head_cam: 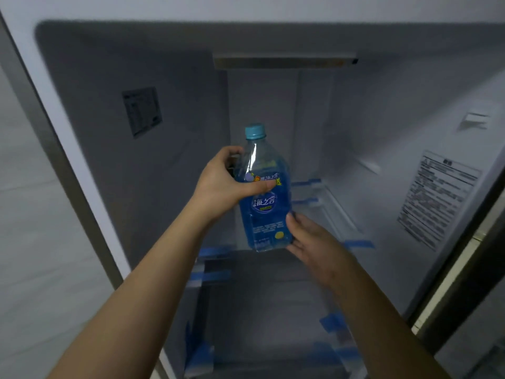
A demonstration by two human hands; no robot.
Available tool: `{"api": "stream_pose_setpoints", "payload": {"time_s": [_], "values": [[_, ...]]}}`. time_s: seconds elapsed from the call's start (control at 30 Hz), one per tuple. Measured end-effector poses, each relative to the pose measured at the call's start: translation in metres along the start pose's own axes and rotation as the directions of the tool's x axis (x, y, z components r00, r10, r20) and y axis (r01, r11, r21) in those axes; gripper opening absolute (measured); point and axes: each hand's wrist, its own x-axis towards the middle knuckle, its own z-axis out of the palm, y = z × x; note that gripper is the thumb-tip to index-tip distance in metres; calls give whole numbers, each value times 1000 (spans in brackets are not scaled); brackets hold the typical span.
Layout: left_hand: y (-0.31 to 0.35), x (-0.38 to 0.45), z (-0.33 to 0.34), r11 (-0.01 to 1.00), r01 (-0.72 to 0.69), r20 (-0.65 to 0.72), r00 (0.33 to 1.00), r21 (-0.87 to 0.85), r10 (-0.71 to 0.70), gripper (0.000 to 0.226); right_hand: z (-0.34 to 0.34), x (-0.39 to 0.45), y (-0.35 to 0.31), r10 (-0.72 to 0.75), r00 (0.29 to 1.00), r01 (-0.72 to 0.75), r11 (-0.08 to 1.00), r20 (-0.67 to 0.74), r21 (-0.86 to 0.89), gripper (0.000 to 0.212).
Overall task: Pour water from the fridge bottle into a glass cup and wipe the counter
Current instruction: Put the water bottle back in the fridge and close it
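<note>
A clear plastic bottle (263, 212) with a blue label and a light blue cap is held upright in front of the open fridge compartment. My left hand (222, 181) grips its upper body, thumb across the label's top. My right hand (314, 242) touches the bottle's lower right side near its base, fingers partly spread. The bottle's bottom edge hangs just above the fridge shelf. No glass cup and no counter are in view.
The fridge interior (355, 119) is dim, with glass shelves (259, 296) held by blue tape strips. A sticker sits on the left inner wall (142, 112), a printed label on the right wall (437, 198). The fridge door frame runs along the left edge.
</note>
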Motion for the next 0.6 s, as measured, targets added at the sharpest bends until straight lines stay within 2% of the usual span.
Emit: {"api": "stream_pose_setpoints", "payload": {"time_s": [0.1,0.3,0.5,0.6], "values": [[-8,21,3,1000,-8,-1,1000,0,8,74,-2,22,1,-99,994,91,979,-38,-182,26],[-28,50,9,1000,-31,62,998,-1,31,75,-11,67,23,-207,975,176,942,-82,-287,40],[-53,65,16,1000,-13,122,992,-18,16,75,-20,96,48,-351,930,225,773,-104,-593,48],[-60,68,19,1000,-5,143,990,-6,6,77,-20,104,54,-369,922,204,723,-119,-660,48]]}}
